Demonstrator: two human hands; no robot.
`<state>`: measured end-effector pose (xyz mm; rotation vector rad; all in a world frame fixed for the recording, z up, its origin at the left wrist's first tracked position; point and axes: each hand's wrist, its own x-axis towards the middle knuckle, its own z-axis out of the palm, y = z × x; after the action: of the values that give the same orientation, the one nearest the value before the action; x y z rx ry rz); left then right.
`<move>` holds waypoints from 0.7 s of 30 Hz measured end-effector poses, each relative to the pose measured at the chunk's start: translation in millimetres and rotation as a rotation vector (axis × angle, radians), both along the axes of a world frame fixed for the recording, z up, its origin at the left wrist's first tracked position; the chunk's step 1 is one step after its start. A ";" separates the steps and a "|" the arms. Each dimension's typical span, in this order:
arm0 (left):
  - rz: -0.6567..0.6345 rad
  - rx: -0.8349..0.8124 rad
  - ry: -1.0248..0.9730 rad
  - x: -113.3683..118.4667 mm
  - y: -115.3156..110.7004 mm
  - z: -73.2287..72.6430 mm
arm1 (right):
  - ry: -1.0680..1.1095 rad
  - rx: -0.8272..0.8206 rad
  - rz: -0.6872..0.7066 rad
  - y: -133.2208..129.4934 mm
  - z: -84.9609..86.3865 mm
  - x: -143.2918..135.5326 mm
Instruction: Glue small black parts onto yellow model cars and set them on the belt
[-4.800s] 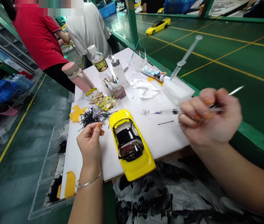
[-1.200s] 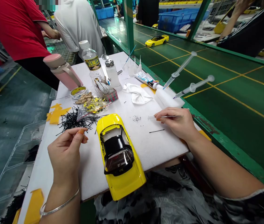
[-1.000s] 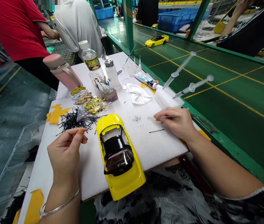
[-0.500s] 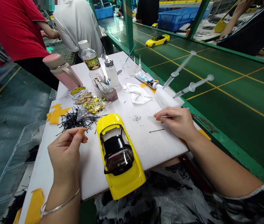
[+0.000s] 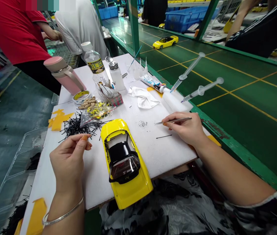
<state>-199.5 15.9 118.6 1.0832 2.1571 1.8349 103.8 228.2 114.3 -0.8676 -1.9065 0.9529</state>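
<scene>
Bearing one yellow model car body (image 5: 135,192) at its near edge, between two hands: one white tabletop (image 5: 153,156). Left hand (image 5: 67,160): thumb and forefinger together, contents unclear. Right hand (image 5: 189,130): clamped on tweezers (image 5: 181,120). One white block (image 5: 175,103), two syringes (image 5: 191,68) tipped against it. One black stick (image 5: 164,136). Black specks (image 5: 142,123), too small to count.

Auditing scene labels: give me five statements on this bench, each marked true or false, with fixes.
1. The right hand holds tweezers. True.
2. The car body is yellow all over. False: its roof is black.
3. Both syringes lie flat on the cloth. False: they slant up from the white block.
4. The pink flask stands beside the labelled bottle. True.
5. The left hand grips the flask. False: it is beside the black sticks.
</scene>
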 end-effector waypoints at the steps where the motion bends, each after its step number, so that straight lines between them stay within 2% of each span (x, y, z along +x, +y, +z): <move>1: 0.000 -0.001 0.000 -0.2 -0.2 -0.2 | -0.003 -0.002 -0.004 0.1 -0.2 -0.3; 21: 0.012 0.023 0.017 -3.3 -0.7 -3.2 | 0.004 -0.027 -0.002 -0.4 -0.6 -0.2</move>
<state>-202.7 15.1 115.4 1.0971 2.1620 1.8670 103.5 227.8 113.7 -0.8826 -1.8935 0.9805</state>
